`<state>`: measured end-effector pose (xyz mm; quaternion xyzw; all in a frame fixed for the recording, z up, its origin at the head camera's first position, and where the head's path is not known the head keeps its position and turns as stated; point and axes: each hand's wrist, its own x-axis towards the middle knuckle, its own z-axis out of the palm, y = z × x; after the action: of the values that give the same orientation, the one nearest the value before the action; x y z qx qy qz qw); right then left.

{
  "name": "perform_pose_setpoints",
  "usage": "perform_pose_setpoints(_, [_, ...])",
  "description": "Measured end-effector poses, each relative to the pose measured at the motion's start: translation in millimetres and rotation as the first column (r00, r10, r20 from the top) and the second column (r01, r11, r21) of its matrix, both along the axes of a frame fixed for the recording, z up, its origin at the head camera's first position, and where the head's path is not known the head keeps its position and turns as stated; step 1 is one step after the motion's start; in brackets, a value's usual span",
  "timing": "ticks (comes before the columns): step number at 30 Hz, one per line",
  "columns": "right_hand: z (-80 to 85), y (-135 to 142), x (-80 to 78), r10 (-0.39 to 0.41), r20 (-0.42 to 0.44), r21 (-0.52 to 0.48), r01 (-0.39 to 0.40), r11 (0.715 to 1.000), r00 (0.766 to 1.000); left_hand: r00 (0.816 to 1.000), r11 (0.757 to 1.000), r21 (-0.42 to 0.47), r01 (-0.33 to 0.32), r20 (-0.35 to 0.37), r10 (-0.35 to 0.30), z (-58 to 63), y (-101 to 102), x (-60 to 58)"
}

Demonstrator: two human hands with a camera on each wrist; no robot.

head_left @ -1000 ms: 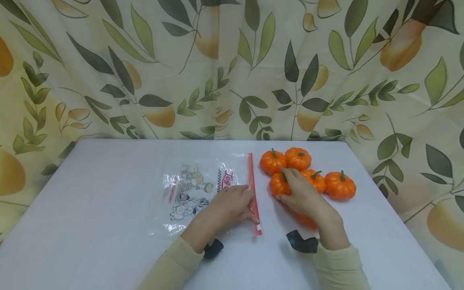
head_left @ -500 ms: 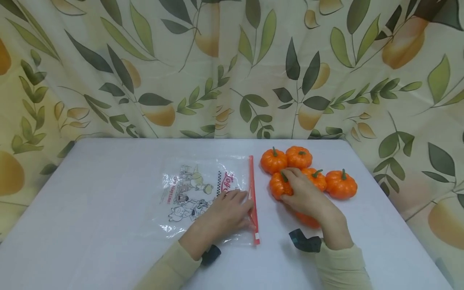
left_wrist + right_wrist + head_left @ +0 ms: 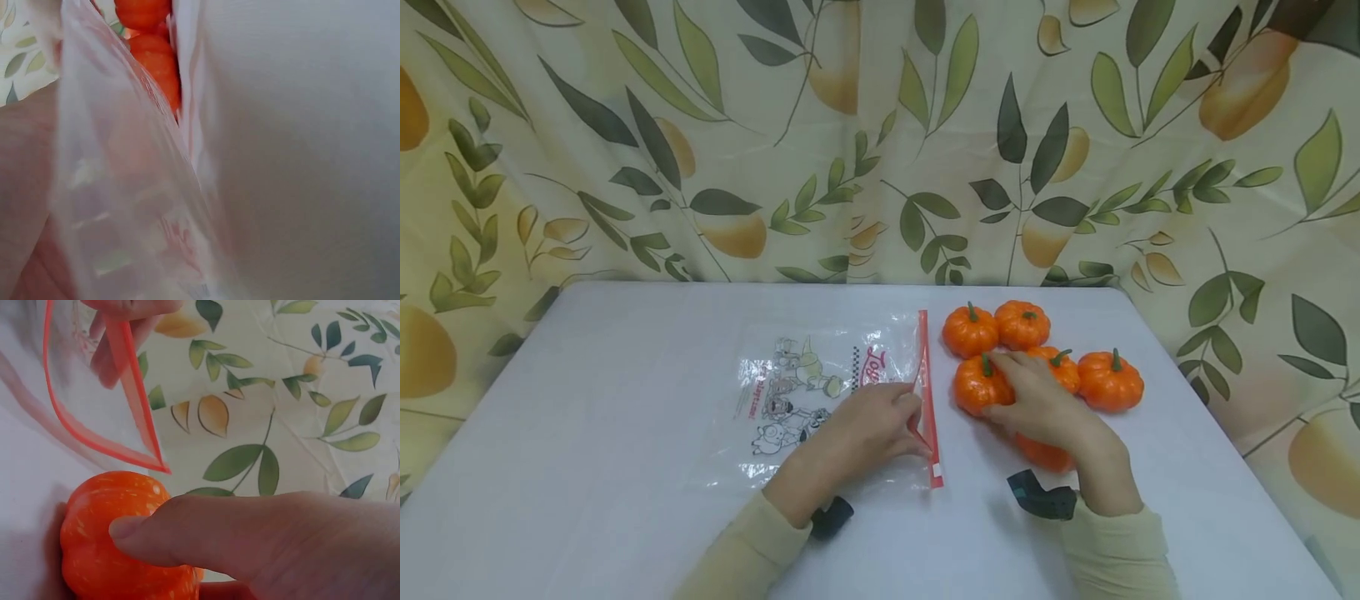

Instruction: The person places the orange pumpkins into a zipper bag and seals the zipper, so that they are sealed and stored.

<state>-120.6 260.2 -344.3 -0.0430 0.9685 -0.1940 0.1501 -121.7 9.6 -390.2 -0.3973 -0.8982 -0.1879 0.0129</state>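
Observation:
A clear zip bag [image 3: 797, 367] with printed cartoon figures lies flat, its red-edged mouth facing right. My left hand [image 3: 865, 425] pinches the upper layer at that red edge [image 3: 927, 358]. In the right wrist view the bag's mouth [image 3: 103, 425] gapes, the two red strips apart. My right hand [image 3: 1052, 408] grips a small orange pumpkin [image 3: 977, 387] with a green stem, just right of the mouth. Its thumb [image 3: 144, 534] presses on the pumpkin's side; the other fingers are mostly hidden behind it. Through the raised film, orange pumpkins [image 3: 153, 62] show in the left wrist view.
More orange pumpkins stand on the right of the white table [image 3: 625, 417]: two at the back, one [image 3: 970, 331] beside another [image 3: 1023, 325]. One pumpkin [image 3: 1111, 382] sits at far right, one [image 3: 1060, 367] behind my right hand, one [image 3: 1045, 452] below it. A patterned curtain [image 3: 700, 150] hangs behind.
The red edge of the bag slid slightly toward me, then back away with my left hand. The pumpkin in my right hand has shifted slightly left, away from its neighbours.

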Motion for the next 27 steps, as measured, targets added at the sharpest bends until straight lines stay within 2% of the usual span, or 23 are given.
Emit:
perform_pose_setpoints(7, [-2.2,1,-2.0,0.001,-0.018,-0.027,-0.002,1.000,1.000,0.999,1.000,-0.024,-0.007,0.038,0.008,1.4,-2,0.0])
perform_pose_setpoints(18, [-6.5,0,-4.6,-0.013,-0.028,-0.118,0.009,0.993,1.000,1.000,1.000,-0.011,0.026,0.013,-0.026,2.0,-4,1.6])
perform_pose_setpoints(27, [-6.2,-11,-4.3,0.008,-0.120,-0.155,-0.027,0.988,0.993,0.999,1.000,-0.015,0.024,0.025,-0.023,2.8,-2,2.0])
